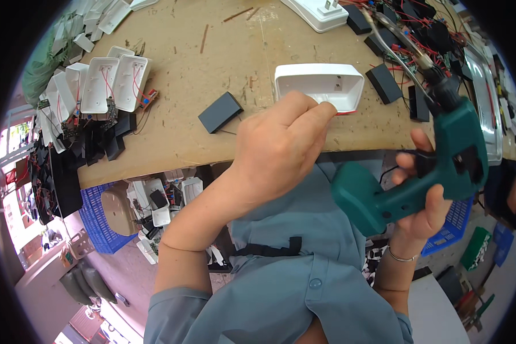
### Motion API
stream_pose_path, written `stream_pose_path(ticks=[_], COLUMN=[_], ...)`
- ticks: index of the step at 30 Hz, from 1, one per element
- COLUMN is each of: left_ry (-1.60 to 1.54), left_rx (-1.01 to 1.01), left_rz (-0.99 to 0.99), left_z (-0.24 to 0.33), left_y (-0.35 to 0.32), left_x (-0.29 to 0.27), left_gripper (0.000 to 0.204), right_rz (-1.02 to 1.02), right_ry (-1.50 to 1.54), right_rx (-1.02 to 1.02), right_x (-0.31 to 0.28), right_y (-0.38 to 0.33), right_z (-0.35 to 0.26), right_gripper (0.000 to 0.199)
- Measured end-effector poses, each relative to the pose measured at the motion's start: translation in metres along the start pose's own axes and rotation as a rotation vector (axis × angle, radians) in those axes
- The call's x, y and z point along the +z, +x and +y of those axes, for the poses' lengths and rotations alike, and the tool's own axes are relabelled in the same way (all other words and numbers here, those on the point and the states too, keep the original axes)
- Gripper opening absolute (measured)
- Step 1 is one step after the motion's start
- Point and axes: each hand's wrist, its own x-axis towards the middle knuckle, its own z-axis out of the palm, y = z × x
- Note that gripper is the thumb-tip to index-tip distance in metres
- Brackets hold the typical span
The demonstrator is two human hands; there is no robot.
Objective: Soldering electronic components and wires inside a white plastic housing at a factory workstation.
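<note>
In front of me on the table edge lies a white plastic housing (350, 92), its hollow side toward me. My left hand (284, 143) is at its near left rim, fingers pinched together. Whatever sits in the pinch is hidden; a bit of red shows along the rim beside the fingertips. My right hand (421, 212) grips a green pistol-shaped soldering gun (461, 149) by its handle. The gun's metal tip and thin bent tube point up and away, over the table's far right. A dark rectangular block (221, 112) lies left of the housing.
White half-shells (100, 86) with red wires and small boards are stacked at the left. Black blocks and tangled wires (424, 34) crowd the far right, near a white plug-in case (318, 14). Below the table stand blue baskets (97, 223).
</note>
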Motion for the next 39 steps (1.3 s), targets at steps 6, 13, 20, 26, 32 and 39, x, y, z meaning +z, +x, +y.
stream_pose_path(ticks=[6, 13, 20, 26, 32, 39], left_ry=[0.287, 0.272, 0.126, 0.156, 0.359, 0.452], left_rx=[0.151, 0.059, 0.058, 0.102, 0.163, 0.164], left_rz=[0.057, 0.009, -0.155, -0.101, 0.035, 0.179], left_z=[-0.006, 0.001, 0.004, -0.004, -0.008, -0.012], left_y=[0.004, -0.001, 0.004, 0.002, 0.006, 0.016], left_x=[0.005, -0.001, -0.019, -0.008, 0.003, 0.011], left_gripper=[0.017, 0.012, 0.016, 0.015, 0.014, 0.009], right_rz=[0.16, 0.223, 0.284, 0.272, 0.257, 0.221], right_ry=[-0.315, -0.473, -0.465, -0.455, -0.527, -0.527], right_rx=[-0.033, -0.035, -0.022, -0.013, 0.032, 0.094], right_x=[-0.002, -0.004, 0.0, 0.006, 0.016, 0.028], right_y=[-0.034, -0.068, -0.072, -0.07, -0.076, -0.079], right_z=[-0.016, -0.022, -0.02, -0.019, -0.019, -0.009], right_gripper=[0.074, 0.072, 0.072, 0.07, 0.066, 0.064])
